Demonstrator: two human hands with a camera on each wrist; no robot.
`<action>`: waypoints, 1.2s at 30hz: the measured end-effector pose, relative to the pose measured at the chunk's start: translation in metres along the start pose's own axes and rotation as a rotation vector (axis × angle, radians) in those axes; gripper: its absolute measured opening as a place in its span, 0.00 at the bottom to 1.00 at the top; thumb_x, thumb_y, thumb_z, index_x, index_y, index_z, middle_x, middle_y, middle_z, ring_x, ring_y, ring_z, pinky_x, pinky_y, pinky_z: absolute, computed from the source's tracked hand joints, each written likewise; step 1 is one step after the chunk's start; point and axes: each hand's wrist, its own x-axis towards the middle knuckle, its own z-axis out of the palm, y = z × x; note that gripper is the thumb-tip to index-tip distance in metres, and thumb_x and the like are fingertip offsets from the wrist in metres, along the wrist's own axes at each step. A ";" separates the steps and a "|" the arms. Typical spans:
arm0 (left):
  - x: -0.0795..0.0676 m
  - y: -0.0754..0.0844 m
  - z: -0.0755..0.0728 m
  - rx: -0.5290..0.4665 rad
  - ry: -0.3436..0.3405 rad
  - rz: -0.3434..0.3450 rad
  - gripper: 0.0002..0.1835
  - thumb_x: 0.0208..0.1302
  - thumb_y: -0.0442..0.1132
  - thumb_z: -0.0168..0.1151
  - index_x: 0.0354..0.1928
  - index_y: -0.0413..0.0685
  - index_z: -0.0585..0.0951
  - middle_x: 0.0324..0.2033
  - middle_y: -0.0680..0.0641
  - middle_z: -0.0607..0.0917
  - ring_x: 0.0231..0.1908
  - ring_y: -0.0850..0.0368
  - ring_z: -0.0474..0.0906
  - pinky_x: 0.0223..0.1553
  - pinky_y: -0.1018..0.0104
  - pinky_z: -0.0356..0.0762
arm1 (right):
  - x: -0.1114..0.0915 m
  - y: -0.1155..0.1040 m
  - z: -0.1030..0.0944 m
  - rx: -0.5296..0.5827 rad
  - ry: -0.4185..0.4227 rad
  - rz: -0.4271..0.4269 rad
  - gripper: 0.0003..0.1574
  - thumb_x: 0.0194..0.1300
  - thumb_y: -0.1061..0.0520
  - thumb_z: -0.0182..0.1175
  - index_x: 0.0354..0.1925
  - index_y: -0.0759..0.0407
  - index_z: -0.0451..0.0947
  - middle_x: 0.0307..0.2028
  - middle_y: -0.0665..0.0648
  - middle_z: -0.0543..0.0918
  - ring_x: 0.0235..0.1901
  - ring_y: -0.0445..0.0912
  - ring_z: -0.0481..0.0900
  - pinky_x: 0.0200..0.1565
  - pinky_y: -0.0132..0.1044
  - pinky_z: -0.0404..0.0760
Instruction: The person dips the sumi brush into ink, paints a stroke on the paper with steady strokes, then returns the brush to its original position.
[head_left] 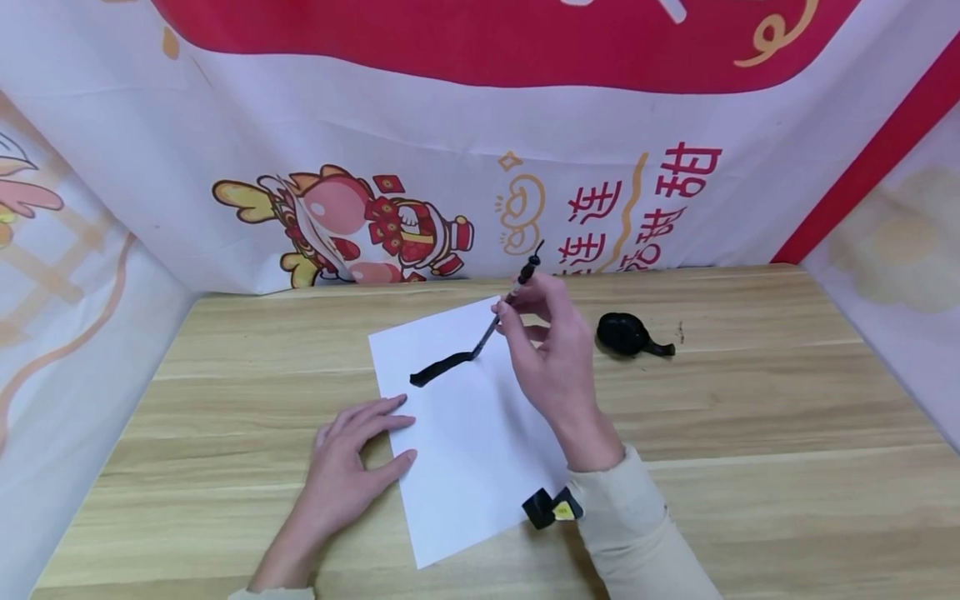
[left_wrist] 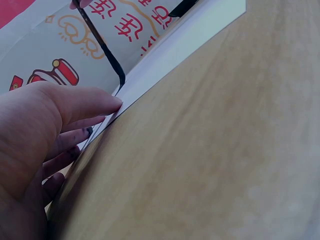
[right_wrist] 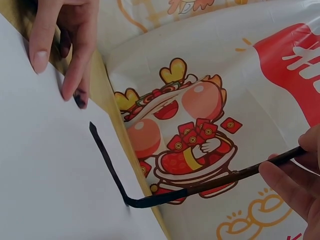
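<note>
A white sheet of paper (head_left: 457, 467) lies slightly turned on the table, bearing one thick black ink stroke (head_left: 441, 368). My right hand (head_left: 551, 350) pinches a dark calligraphy brush (head_left: 491, 327) by its handle, tilted over the upper part of the sheet. In the right wrist view the brush tip (right_wrist: 137, 202) touches the paper at the stroke's right end, bent against it. My left hand (head_left: 348, 462) rests at the paper's left edge, its spread fingertips on the sheet. Dark smudges mark some of its fingers (left_wrist: 75, 135) in the left wrist view.
Right of the paper, a small black round dish with a short handle (head_left: 624, 333) sits on the wooden table (head_left: 750, 400), beside a few dark specks. A printed cloth backdrop (head_left: 450, 125) stands along the table's far edge. A black device (head_left: 551, 508) is at the right wrist.
</note>
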 end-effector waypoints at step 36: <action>0.001 0.001 0.000 -0.006 0.000 -0.004 0.21 0.58 0.41 0.81 0.55 0.61 0.90 0.71 0.53 0.83 0.70 0.47 0.73 0.66 0.43 0.55 | 0.002 0.005 -0.007 -0.017 0.048 0.020 0.18 0.76 0.64 0.65 0.59 0.63 0.73 0.45 0.62 0.89 0.44 0.51 0.93 0.39 0.30 0.89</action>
